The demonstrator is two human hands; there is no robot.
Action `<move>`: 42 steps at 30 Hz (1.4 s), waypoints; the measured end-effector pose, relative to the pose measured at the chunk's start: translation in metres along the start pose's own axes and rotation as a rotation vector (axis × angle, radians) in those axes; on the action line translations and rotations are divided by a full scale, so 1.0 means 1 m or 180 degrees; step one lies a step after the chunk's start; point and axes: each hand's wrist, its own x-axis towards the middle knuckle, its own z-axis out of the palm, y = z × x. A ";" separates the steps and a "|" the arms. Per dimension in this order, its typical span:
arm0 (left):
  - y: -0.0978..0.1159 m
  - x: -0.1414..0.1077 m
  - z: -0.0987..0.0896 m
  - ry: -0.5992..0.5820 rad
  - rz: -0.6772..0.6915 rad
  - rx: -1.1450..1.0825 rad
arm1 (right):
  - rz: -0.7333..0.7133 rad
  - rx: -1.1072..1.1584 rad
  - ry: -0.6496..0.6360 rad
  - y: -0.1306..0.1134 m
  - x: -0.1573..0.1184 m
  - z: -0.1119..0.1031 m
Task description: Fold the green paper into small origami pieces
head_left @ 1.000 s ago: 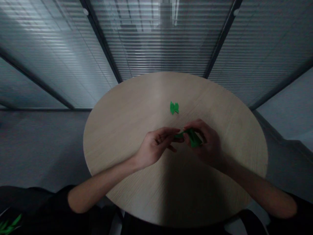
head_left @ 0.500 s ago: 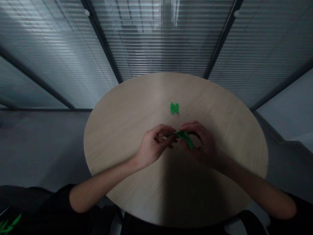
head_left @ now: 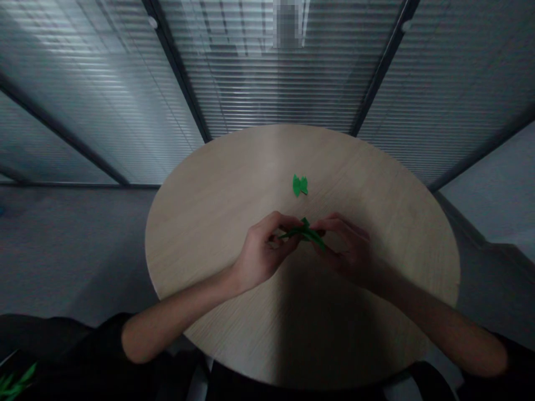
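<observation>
Together, two bare hands grip one green folded piece point(head_left: 308, 234) — the left hand point(head_left: 261, 253) pinches its left end between thumb and fingers, while the right hand point(head_left: 353, 250) has thumb and fingers closed on its right end. The piece sits between the two sets of fingertips, over the table, with one small tab sticking up; its exact folds are too dark to tell. Just beyond the grip lies one green shape point(head_left: 300, 185) with two lobes side by side, touching neither hand. Around and beneath the grip spreads one round wooden table point(head_left: 188, 234), a dark shadow falling on it on the near side of the hands. Farther out, past the table's far edge, two dark posts point(head_left: 178, 69) divide the slatted blinds point(head_left: 271, 100). Well off, near and left of the grip, are green leaves point(head_left: 19, 383) — too blurred to count.
</observation>
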 end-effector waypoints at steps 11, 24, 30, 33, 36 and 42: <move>0.004 0.002 0.002 0.0016 -0.0243 -0.0263 | -0.0310 -0.0166 -0.0041 -0.004 0.000 -0.001; 0.007 0.004 0.003 0.0146 -0.0238 -0.0276 | -0.0405 -0.0464 -0.0256 -0.004 -0.004 -0.003; 0.005 0.005 0.003 0.0192 -0.0315 -0.0525 | -0.0333 -0.0583 -0.0071 -0.002 -0.004 -0.003; 0.005 0.004 0.004 0.0188 -0.0291 -0.0455 | -0.0317 -0.0639 -0.0058 -0.004 -0.002 -0.003; 0.006 0.003 0.004 0.0271 -0.0253 -0.0348 | -0.0406 -0.0567 -0.0057 -0.006 -0.001 -0.003; 0.010 0.003 0.004 0.0452 -0.0115 -0.0159 | -0.0484 -0.0613 -0.0126 -0.004 -0.004 -0.003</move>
